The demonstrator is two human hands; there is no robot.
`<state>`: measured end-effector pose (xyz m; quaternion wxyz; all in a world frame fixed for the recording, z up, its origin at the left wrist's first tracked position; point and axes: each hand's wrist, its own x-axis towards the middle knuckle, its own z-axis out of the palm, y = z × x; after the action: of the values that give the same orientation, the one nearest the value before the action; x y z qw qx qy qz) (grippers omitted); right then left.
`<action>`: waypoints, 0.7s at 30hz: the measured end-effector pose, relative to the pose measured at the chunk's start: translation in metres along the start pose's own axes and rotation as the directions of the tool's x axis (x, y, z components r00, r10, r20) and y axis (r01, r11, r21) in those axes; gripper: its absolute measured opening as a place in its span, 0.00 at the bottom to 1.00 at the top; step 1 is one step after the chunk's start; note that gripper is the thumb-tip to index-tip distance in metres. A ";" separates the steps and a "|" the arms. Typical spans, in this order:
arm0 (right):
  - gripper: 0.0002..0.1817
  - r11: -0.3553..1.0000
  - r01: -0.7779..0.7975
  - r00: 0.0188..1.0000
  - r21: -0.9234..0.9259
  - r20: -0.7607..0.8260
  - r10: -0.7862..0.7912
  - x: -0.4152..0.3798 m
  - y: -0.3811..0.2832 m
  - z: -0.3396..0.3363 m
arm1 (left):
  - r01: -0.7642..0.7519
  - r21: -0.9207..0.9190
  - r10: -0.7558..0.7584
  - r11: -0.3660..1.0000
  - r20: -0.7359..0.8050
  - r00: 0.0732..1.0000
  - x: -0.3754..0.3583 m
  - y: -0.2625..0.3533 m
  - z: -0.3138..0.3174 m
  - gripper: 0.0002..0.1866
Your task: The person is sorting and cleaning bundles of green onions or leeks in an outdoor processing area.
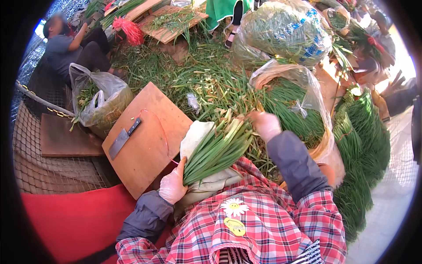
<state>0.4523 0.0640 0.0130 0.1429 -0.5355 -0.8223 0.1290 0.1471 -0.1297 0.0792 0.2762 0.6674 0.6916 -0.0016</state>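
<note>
Green leaf bunch (217,154) in left hand (173,182), right hand (265,126) nearby.

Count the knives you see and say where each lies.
1: a black-handled, broad-bladed metal knife lies on the tan rectangular wooden board near the person's left hand. Others may be hidden.

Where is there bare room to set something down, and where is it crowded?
Bare: the wooden board between the knife and the red string; the brown panel beside the plastic bag. Crowded: straight ahead, under loose green stalks, and around the green bunch that the left hand holds.
</note>
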 end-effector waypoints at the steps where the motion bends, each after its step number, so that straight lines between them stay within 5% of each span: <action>1: 0.12 0.988 -0.149 0.978 -0.050 0.137 0.155 0.006 0.032 0.006 | -0.004 0.007 0.004 1.000 -0.032 0.999 -0.003 -0.002 0.000 0.45; 3: 0.16 0.893 -0.361 0.806 -0.269 0.392 0.444 0.017 0.096 0.019 | -0.011 0.018 0.012 1.000 -0.095 0.995 -0.009 -0.007 -0.002 0.43; 6: 0.16 0.913 -0.229 0.918 -0.338 0.235 0.318 0.000 0.041 -0.036 | -0.063 0.150 0.091 0.987 -0.188 0.978 -0.011 -0.009 -0.001 0.41; 8: 0.20 0.907 -0.195 0.946 0.375 0.316 0.073 0.013 0.016 -0.051 | -0.074 0.209 0.113 0.975 -0.185 0.976 -0.013 -0.004 -0.004 0.41; 12: 0.17 0.924 0.129 0.812 0.360 0.496 -0.307 0.005 -0.051 -0.050 | -0.140 0.357 0.231 0.924 -0.226 0.946 -0.009 -0.004 -0.008 0.47; 14: 0.14 0.879 0.081 0.731 0.469 0.571 -0.373 -0.003 -0.047 -0.032 | -0.162 0.431 0.291 0.888 -0.252 0.923 -0.009 -0.003 -0.012 0.44; 19: 0.11 0.933 0.169 0.795 0.319 0.515 -0.320 -0.018 -0.057 -0.040 | -0.193 0.429 0.314 0.883 -0.233 0.920 -0.007 0.000 -0.021 0.39; 21: 0.12 0.980 0.165 0.805 0.108 0.560 -0.197 -0.015 -0.062 -0.035 | -0.205 0.417 0.322 0.885 -0.233 0.917 -0.005 -0.001 -0.022 0.39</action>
<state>0.4188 0.0277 0.0670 -0.0821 -0.3879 -0.8709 0.2905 0.1379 -0.1261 0.0998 0.0307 0.7896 0.6128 0.0006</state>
